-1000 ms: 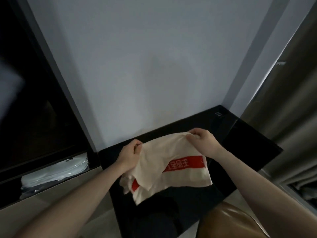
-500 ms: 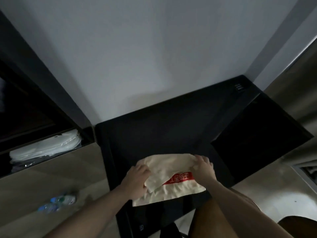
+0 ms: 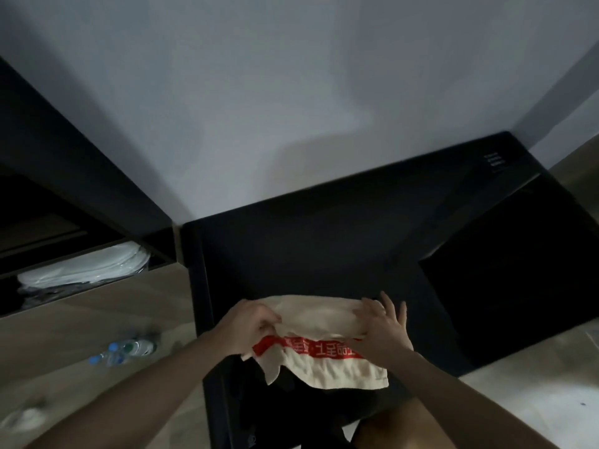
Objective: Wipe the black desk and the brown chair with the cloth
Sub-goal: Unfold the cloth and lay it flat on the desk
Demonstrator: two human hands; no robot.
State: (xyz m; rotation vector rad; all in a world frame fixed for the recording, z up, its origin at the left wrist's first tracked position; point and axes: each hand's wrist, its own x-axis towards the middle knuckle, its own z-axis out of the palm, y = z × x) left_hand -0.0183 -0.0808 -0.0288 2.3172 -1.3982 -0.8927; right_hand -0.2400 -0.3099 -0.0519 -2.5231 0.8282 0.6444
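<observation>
A cream cloth [image 3: 327,322] with a red printed band lies folded on the near part of the black desk [image 3: 308,251], and its lower edge hangs over the desk's front edge. My left hand [image 3: 249,325] pinches the cloth's left edge with curled fingers. My right hand [image 3: 384,322] rests flat on the cloth's right side, fingers spread and straight. A brown chair [image 3: 398,426] shows only as a small patch under my right forearm at the bottom.
A grey wall rises behind the desk. A lower black cabinet top [image 3: 518,280] adjoins the desk on the right. Left of the desk a dark shelf holds white folded items [image 3: 87,270]. Two plastic bottles [image 3: 123,351] lie on the wood floor.
The cloth was held up in the air in both hands, then came down onto the desk. My right hand opened flat on it and the view tilted downward.
</observation>
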